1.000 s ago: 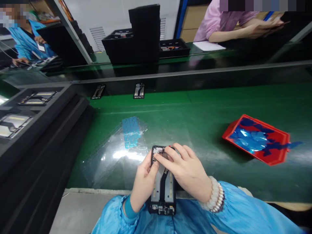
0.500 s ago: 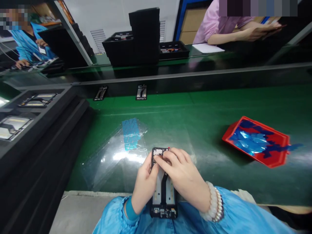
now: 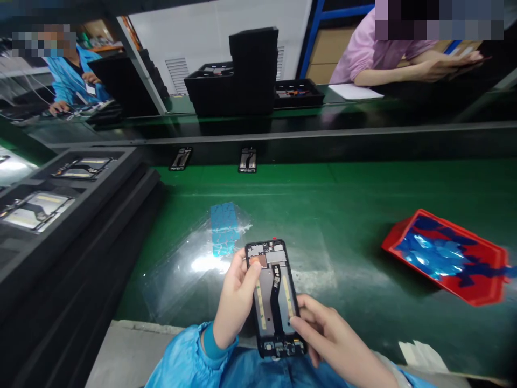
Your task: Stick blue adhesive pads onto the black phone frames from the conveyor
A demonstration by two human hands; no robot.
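Note:
An opened phone (image 3: 278,302) with its inner side up is held between my two hands, tilted slightly, near the bench's front edge. A dark ribbon cable runs down its middle, and small circuit parts show at both ends. My left hand (image 3: 236,302) grips the upper left side, thumb on the inner face. At the lower right edge, my right hand (image 3: 331,334) grips the phone between thumb and fingers. Beyond the phone lies a clear plastic sheet (image 3: 177,275) carrying a block of blue film stickers (image 3: 224,229).
A red bin (image 3: 480,291) with blue film pieces stands at right. Stacked black foam trays (image 3: 125,210) with phone parts rise at left. Two opened phones (image 3: 247,160) (image 3: 181,159) lie at the back. Black boxes (image 3: 254,75) and two people are beyond the divider.
My right hand has moved from the phone's top end down to its lower right edge, uncovering the upper parts. My left hand keeps its hold. The view has shifted slightly.

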